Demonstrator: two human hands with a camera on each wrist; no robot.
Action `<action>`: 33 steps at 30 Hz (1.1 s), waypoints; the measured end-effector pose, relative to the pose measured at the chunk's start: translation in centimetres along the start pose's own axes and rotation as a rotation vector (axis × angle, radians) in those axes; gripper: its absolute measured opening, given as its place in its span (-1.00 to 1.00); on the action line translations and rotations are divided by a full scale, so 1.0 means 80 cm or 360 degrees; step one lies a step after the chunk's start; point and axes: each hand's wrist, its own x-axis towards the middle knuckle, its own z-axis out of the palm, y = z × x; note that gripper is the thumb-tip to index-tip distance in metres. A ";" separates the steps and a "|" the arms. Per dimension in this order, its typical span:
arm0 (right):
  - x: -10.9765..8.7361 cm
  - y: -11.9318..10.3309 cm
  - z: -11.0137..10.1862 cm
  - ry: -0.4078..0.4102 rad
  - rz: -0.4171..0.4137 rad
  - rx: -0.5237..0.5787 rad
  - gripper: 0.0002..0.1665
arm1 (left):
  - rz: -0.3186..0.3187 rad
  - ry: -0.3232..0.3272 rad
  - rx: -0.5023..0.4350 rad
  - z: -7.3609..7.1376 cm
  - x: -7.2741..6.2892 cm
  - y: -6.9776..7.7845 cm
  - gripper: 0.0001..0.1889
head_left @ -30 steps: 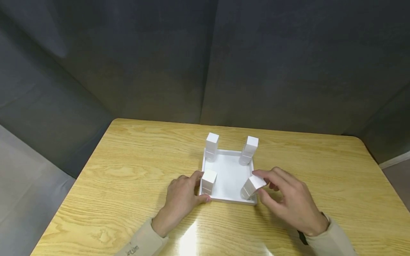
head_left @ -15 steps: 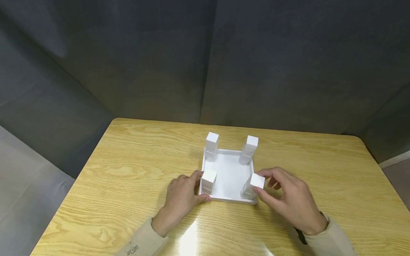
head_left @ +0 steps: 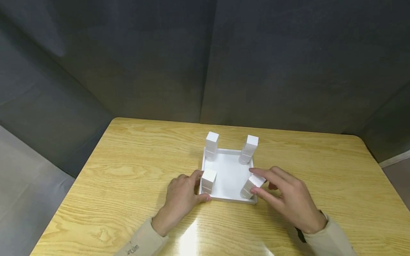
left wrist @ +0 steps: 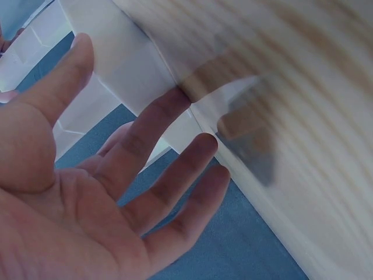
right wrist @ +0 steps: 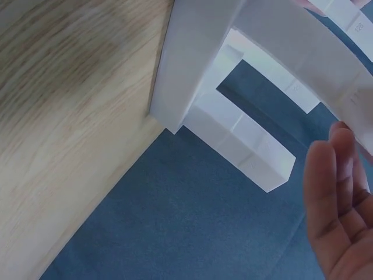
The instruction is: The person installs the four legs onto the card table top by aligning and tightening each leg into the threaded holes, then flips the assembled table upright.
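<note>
A white, low-walled square tray [head_left: 229,177] lies on the table with a stack of white blocks at each corner. My left hand [head_left: 180,195] holds the near left corner, thumb along the front wall and fingers at the side wall, beside the near left stack [head_left: 209,181]. In the left wrist view, the fingers [left wrist: 175,186] are gently bent and touch the tray. My right hand [head_left: 286,199] pinches the top block [head_left: 257,180] of the near right stack between thumb and index finger. That stack slants to the right in the head view. The other right fingers [right wrist: 323,192] are bent.
The far left stack [head_left: 211,145] and far right stack [head_left: 248,149] stand at the tray's back corners. The wooden table [head_left: 128,170] extends around the tray. A dark curtain [head_left: 205,64] hangs behind the table's back edge.
My right index finger and thumb have moved slightly inward over the near right stack's top block. The block turned a little and shifted between them. My left hand and the tray stay in place.
</note>
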 end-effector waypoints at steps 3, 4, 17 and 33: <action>0.000 0.000 -0.001 -0.0012 -0.0011 0.0006 -0.54 | 0.0001 0.0001 -0.0001 0.000 0.000 0.000 -0.16; 0.000 0.000 -0.001 -0.0014 -0.0012 0.0007 -0.53 | -0.0001 0.0001 -0.0003 0.000 0.000 0.000 -0.16; 0.000 0.001 -0.001 0.0107 0.0003 -0.0031 -0.51 | -0.0015 -0.0014 -0.0013 0.000 0.001 -0.001 -0.18; -0.002 -0.001 -0.001 0.0046 0.0099 -0.0005 -0.44 | -0.0060 -0.0024 -0.0048 -0.001 0.001 0.002 -0.18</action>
